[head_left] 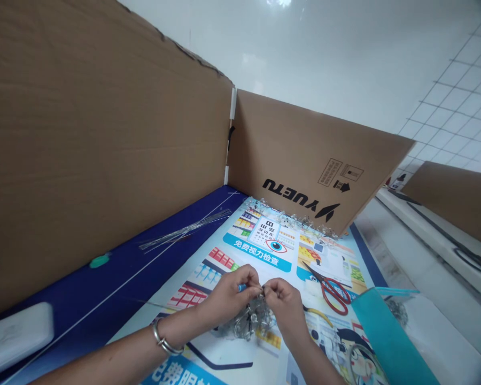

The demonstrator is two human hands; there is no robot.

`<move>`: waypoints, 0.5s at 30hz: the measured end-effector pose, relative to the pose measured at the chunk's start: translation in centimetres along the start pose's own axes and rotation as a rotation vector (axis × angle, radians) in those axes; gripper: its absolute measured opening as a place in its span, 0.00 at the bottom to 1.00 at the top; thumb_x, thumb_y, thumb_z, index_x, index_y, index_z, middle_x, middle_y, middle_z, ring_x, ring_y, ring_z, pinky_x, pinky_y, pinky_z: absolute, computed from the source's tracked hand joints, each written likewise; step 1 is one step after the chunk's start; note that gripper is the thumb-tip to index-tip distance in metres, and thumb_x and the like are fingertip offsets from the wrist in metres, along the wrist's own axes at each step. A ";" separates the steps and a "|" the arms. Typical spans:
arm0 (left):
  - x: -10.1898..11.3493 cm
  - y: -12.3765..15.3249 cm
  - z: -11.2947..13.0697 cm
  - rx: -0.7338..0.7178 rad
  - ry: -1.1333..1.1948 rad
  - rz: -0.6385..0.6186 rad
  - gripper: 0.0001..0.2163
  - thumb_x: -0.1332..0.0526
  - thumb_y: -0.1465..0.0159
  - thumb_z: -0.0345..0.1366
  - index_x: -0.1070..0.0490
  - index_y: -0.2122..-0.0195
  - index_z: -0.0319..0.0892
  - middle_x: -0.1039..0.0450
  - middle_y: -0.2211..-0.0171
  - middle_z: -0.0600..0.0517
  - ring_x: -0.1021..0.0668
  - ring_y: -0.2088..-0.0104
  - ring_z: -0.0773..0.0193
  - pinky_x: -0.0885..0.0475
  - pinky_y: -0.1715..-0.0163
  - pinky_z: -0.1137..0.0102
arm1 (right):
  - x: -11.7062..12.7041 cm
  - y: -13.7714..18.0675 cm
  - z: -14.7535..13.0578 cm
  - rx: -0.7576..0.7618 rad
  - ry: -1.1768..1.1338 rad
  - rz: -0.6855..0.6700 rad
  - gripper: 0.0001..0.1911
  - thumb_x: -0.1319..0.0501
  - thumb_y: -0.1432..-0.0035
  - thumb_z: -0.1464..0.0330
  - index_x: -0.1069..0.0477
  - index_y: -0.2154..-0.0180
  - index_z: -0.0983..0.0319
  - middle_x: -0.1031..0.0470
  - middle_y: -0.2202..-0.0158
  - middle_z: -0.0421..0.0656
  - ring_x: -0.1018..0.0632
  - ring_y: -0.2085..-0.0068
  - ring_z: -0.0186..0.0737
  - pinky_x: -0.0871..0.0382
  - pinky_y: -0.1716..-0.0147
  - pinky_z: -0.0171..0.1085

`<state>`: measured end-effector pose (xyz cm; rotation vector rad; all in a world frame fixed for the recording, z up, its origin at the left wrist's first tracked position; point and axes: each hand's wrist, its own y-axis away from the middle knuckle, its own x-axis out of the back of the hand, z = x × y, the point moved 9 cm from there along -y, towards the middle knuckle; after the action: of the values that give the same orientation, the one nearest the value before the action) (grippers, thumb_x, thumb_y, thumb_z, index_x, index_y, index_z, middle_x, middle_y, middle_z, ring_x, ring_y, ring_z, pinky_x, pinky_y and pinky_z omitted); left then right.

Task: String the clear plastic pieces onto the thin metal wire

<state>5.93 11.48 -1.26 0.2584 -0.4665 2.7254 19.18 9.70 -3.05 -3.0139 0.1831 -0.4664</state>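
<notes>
My left hand point(234, 294) is closed in a pinch, and a small blue piece shows between its fingers. A thin wire point(154, 304) runs out leftward from behind that wrist, seemingly from the pinch. Fingertip to fingertip with it, my right hand point(284, 302) also pinches; what lies in its tips is too small to make out. Just below both hands is a tangled bundle of clear beads and wire point(248, 323), partly hidden by them. To the right lie red-handled scissors point(333, 291), blades slightly apart, and a tool with a yellow handle point(319, 315), partly covered by my right hand.
Cardboard walls point(104, 133) stand at the left and back point(288, 155). Clear beaded pieces point(296, 220) line the back wall's foot. Straight silver wires point(184, 231) lie on the blue strip. A teal box point(393, 337) is at right, a white case point(18, 337) at left.
</notes>
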 end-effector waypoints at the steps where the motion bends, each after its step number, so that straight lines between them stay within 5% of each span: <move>1: 0.0 0.0 -0.1 0.003 0.021 0.005 0.01 0.42 0.44 0.29 0.34 0.71 0.40 0.33 0.75 0.56 0.30 0.72 0.67 0.36 0.71 0.74 | -0.1 0.0 0.2 -0.008 -0.023 -0.016 0.05 0.44 0.52 0.71 0.32 0.77 0.63 0.38 0.83 0.35 0.40 0.80 0.30 0.46 0.80 0.30; 15: -0.3 -0.5 -2.0 0.218 0.418 0.012 0.07 0.38 0.46 0.33 0.38 0.72 0.40 0.34 0.81 0.59 0.32 0.80 0.71 0.39 0.78 0.76 | -0.8 0.1 -0.1 0.011 -0.260 -0.109 0.04 0.43 0.51 0.71 0.33 0.76 0.63 0.33 0.73 0.40 0.34 0.71 0.34 0.38 0.70 0.33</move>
<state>6.19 12.48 -3.05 -0.2585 -0.0546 2.7370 18.40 9.70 -3.15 -3.0452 -0.0026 -0.0788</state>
